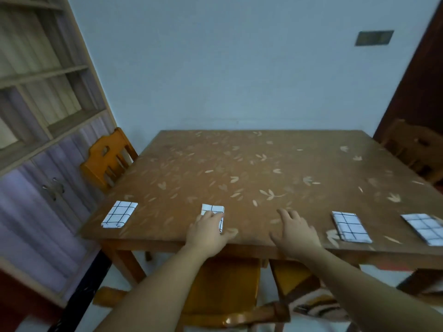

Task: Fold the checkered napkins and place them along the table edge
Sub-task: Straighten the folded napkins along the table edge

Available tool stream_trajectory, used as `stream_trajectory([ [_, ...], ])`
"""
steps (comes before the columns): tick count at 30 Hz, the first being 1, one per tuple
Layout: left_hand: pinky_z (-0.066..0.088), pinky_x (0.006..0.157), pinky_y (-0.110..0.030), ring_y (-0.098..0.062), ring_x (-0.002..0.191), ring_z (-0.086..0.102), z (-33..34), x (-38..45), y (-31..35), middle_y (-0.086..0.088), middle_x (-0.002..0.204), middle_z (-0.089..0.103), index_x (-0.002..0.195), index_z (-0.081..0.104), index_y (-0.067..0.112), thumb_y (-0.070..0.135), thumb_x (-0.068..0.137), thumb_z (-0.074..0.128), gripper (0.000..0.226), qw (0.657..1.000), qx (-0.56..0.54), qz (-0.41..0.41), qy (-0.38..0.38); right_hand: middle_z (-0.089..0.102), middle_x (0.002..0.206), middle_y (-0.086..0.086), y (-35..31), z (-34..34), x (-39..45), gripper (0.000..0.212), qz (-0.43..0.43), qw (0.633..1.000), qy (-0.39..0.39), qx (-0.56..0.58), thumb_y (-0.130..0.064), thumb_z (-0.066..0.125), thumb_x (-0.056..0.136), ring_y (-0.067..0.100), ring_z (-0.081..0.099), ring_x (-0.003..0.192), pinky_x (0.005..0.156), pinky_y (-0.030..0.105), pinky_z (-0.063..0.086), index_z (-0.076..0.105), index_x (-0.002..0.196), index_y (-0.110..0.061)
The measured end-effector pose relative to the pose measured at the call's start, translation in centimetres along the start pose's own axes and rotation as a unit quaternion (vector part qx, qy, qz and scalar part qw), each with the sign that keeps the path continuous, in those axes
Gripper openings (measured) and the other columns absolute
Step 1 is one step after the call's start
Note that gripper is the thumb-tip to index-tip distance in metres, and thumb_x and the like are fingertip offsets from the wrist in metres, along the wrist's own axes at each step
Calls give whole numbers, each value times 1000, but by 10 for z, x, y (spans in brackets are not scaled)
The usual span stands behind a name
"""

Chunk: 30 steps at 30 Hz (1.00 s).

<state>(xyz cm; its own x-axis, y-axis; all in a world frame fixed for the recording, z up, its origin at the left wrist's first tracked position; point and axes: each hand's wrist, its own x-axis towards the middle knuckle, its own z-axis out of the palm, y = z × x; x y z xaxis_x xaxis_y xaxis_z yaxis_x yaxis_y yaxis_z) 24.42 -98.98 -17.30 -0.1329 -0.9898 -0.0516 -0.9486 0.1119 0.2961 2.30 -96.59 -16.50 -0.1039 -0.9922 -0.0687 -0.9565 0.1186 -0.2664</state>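
Observation:
Several folded white napkins with black checks lie in a row along the near edge of the brown leaf-patterned table (251, 164). One napkin (119, 214) is at the left corner. My left hand (207, 230) rests flat on the second napkin (215, 209), covering most of it. My right hand (293, 230) lies on bare tabletop with fingers spread, holding nothing. Two more folded napkins sit to its right, one napkin (351, 226) close by and another napkin (425, 227) at the frame's right edge.
A wooden chair (107, 161) stands at the table's left side and another chair (417, 152) at the right. An orange chair (223, 291) is tucked under the near edge. A shelf unit (40, 92) lines the left wall.

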Motion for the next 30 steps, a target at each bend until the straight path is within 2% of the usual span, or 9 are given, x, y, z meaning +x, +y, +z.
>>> stream_trajectory([
  [5,42,97,-36,-20,125,43,-5,-61,97,6,134,47,138,44,34,46,87,52,53,999,-15,34,13,37,145,2,71,-51,-76,66,17,999,39,21,-52,47,90,24,41,130,103,44,39,27,146,-25],
  [8,41,100,-37,-21,126,42,-6,-75,147,5,136,46,136,45,34,46,86,54,53,997,-35,58,20,41,142,4,112,-77,-100,60,39,997,62,31,-49,47,90,26,44,126,96,42,41,31,143,-24],
  [12,37,102,-39,-22,128,40,2,-80,197,5,138,45,137,44,35,47,87,54,53,996,-38,79,3,41,141,3,156,-93,-111,58,74,994,69,50,-49,46,91,28,44,125,96,42,39,33,142,-24],
  [17,38,103,-40,-22,129,40,26,-47,232,5,137,44,136,45,36,47,88,53,50,995,-45,82,-31,39,144,3,201,-92,-83,66,119,988,37,95,-51,50,86,27,47,123,98,46,44,31,144,-24],
  [23,39,101,-37,-23,127,43,78,35,263,1,136,48,136,48,29,44,87,56,51,993,-90,59,-55,41,142,6,251,-76,-11,64,159,981,6,108,-50,52,86,27,49,121,98,47,45,36,141,-20],
  [30,46,98,-39,-27,119,53,144,105,289,-4,132,56,137,48,21,48,88,57,57,979,-140,1,-147,39,144,13,291,-52,51,65,199,971,-59,122,-44,51,90,31,46,125,102,45,41,33,145,-12],
])
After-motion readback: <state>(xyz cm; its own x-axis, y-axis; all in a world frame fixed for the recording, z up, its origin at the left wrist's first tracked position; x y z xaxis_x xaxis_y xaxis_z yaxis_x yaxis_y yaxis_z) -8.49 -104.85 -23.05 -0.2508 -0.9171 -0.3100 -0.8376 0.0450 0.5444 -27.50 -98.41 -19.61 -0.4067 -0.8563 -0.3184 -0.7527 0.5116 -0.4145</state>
